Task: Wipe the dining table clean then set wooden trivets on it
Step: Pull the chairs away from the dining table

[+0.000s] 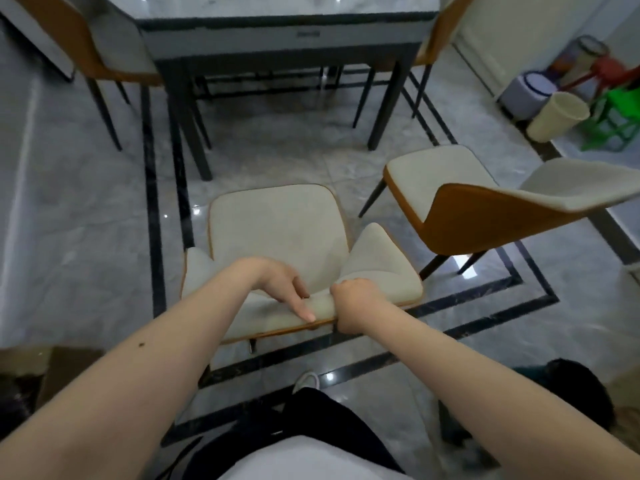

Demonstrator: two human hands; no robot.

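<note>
Both our bare forearms reach forward over our dark trousers and white top toward the nearest chair (277, 230), which we take as our landmark. Our left hand (284, 287) lies on the top edge of its cream backrest, the fingers (304, 308) stretched loosely along the padding and curling round nothing. Our right hand (355, 301) is clenched around that same top edge, just beside the left, with the knuckles up. This chair faces away from us, its cream seat edged in an orange-brown shell.

Beyond the chair, across a stretch of grey marble floor (69, 220) with black inlay lines, stands the desk (277, 26): a grey dining table with a glossy marbled top and dark legs. We see only its near end, and we cannot tell what lies on it. No cloth or wooden trivets are in view.

Right of our chair, and apart from it, stands a second chair (485, 209) of the same make, turned at an angle. Further right, by the wall, plastic stools (609, 112) and a cream bin (557, 116) sit together. Left of the desk, another matching chair (104, 46) is tucked close.
</note>
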